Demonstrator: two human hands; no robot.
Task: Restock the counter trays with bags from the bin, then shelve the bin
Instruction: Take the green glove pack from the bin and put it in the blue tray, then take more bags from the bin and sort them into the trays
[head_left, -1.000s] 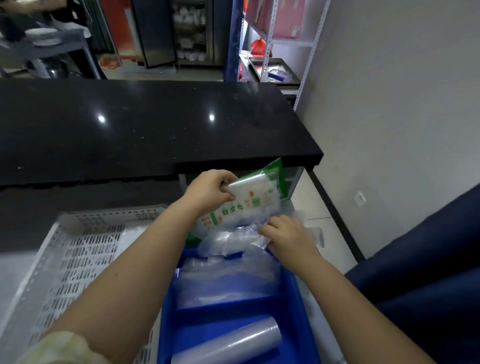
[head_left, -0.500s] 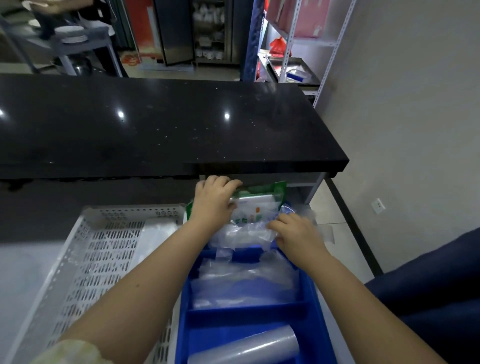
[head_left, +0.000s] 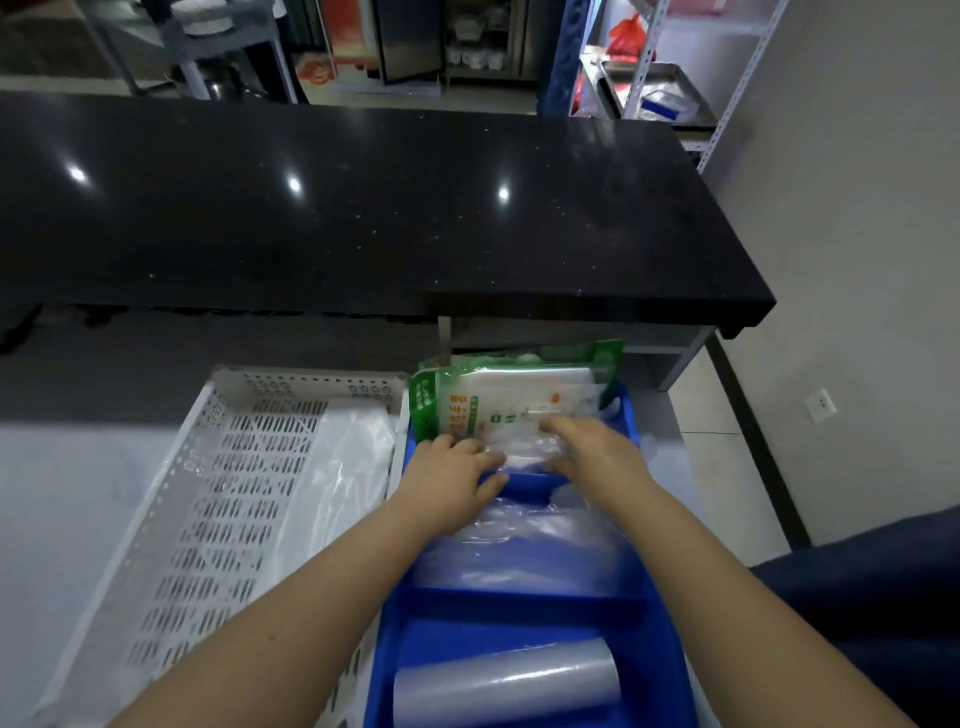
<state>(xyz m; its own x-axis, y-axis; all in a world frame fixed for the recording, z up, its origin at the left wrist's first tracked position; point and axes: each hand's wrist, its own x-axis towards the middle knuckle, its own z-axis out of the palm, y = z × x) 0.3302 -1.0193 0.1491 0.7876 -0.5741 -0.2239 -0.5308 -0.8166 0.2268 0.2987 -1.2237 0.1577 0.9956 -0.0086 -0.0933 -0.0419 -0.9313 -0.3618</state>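
A blue divided tray (head_left: 509, 608) lies in front of me on the lower counter. In its far compartment stand green-and-white packs of bags (head_left: 509, 395), leaning against the far wall. My left hand (head_left: 452, 473) and my right hand (head_left: 592, 449) both reach into that compartment and rest with fairly flat fingers on loose clear plastic bags (head_left: 519, 447) just below the packs. More clear bags (head_left: 524, 545) fill the middle compartment. A roll of clear bags (head_left: 506, 680) lies in the near one.
A white perforated basket (head_left: 208, 499) sits left of the blue tray, with clear plastic (head_left: 343, 467) along its right side. A black raised countertop (head_left: 363, 208) runs across behind. Metal shelving (head_left: 675, 78) with a steel pan stands far right, by a grey wall.
My left hand has let go of the green-and-white pack, which now stands in the far compartment. Both hands moved down onto the loose clear bags. The camera moved closer.
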